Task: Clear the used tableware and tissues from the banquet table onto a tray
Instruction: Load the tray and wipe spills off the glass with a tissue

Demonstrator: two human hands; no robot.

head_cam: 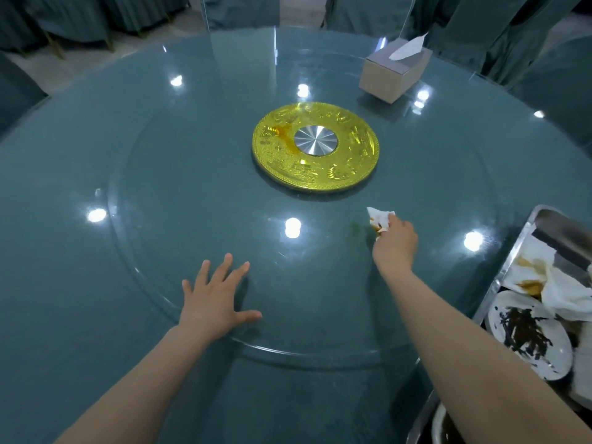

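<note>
Right now your left grip (214, 299) lies flat on the glass turntable (192, 193), near its front rim. Its fingers are straight and spread, and it holds nothing. Your right grip (395, 241) reaches further out and to the right, with its fingers curled round a crumpled tissue (379, 217). The tissue is white with orange-brown stains and sticks out beyond your fingers, low over the glass; you cannot tell whether it touches the surface. Just left of it a faint greenish smear (355, 224) marks the glass.

At the middle of the turntable sits a gold embossed disc (352, 155) with a silver hub (315, 141). An orange stain (282, 133) lies on the disc's left side.

The turntable rests on the round desk (80, 331), which is covered in teal. At the desk's right edge lies a metal tray (509, 261), partly cut off by the frame, and your right forearm crosses in front of its near end. The tray holds stained tissues (544, 277) and a white plate (559, 350) with dark leafy scraps on it.

At the far right of the desk stands a plain tissue box (390, 75), with a white sheet (408, 48) poking up from its top. Chairs in teal covers (64, 17) stand beyond the desk.
</note>
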